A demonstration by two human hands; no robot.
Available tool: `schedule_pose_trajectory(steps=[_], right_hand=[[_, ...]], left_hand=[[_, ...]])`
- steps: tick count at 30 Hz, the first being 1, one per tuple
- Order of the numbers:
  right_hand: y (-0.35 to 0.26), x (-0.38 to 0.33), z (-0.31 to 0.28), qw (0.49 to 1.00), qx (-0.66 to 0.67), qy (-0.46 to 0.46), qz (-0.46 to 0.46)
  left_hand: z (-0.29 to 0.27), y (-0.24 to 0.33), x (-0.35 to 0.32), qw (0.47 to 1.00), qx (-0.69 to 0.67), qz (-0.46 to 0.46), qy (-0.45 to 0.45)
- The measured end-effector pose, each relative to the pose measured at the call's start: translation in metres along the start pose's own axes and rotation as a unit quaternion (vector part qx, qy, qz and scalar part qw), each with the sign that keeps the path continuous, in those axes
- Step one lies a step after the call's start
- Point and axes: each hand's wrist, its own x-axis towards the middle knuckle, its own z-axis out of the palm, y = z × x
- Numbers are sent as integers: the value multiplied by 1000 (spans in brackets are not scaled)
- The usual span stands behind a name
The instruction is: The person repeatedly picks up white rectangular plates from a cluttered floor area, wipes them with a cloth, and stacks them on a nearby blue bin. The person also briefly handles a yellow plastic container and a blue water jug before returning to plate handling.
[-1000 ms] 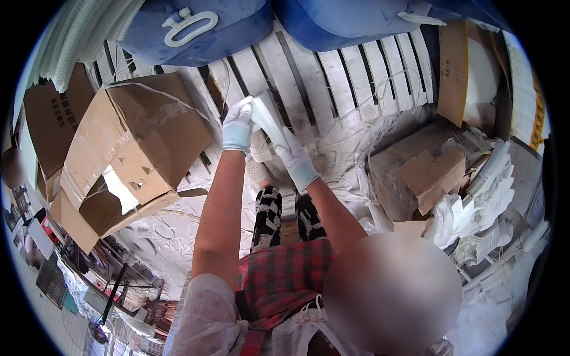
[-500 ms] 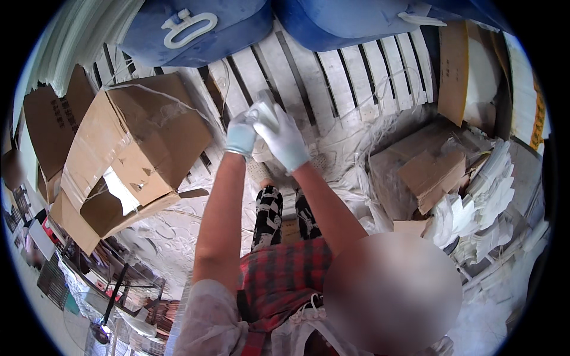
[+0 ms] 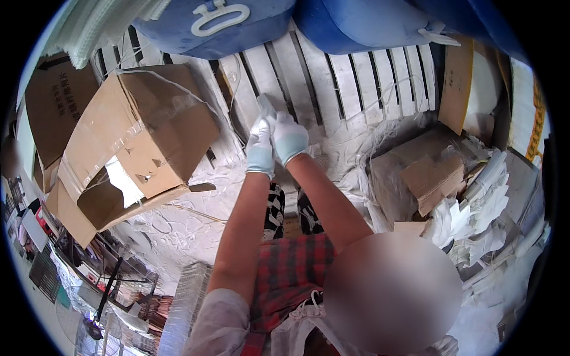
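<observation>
My left hand (image 3: 259,144) and my right hand (image 3: 290,137), both in white gloves with pale green cuffs, are side by side above the slatted pallet. Their fingers are closed around a small pale grey, block-like piece (image 3: 265,105), whose far end sticks out beyond the fingertips. The gloves cover its near part, and its exact kind cannot be made out. Below the hands are patterned trousers (image 3: 274,210) and a red-and-black checked garment (image 3: 294,258).
Blue plastic drums (image 3: 249,29) stand on the white slatted pallet (image 3: 350,83) at the far side. A torn, open cardboard box (image 3: 169,121) is at left. Right lie another carton (image 3: 436,178) and stacked white sheets (image 3: 469,210). Plastic film and scraps cover the floor (image 3: 178,231).
Both hands have drawn closer together; the left has shifted right and slightly down. The grey piece now points away past the fingertips. The whole view has shifted slightly.
</observation>
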Motion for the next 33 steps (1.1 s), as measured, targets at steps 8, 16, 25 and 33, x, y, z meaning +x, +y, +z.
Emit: schedule_pose_trajectory(steps=[8,16,25,33], right_hand=[[16,13,-22,994,24,-53,-95],[73,26,3,951,288,-108,32],[10,-4,17,987,130,-11,95],[37,3,4,959,235,-129,92]], left_hand=[[-36,-31,11,988,73,-61,119],[-46,-6,-20,993,2,-98,69],[-2,-8,16,980,167,-58,93],[-45,-20,-7,983,140,-71,91]])
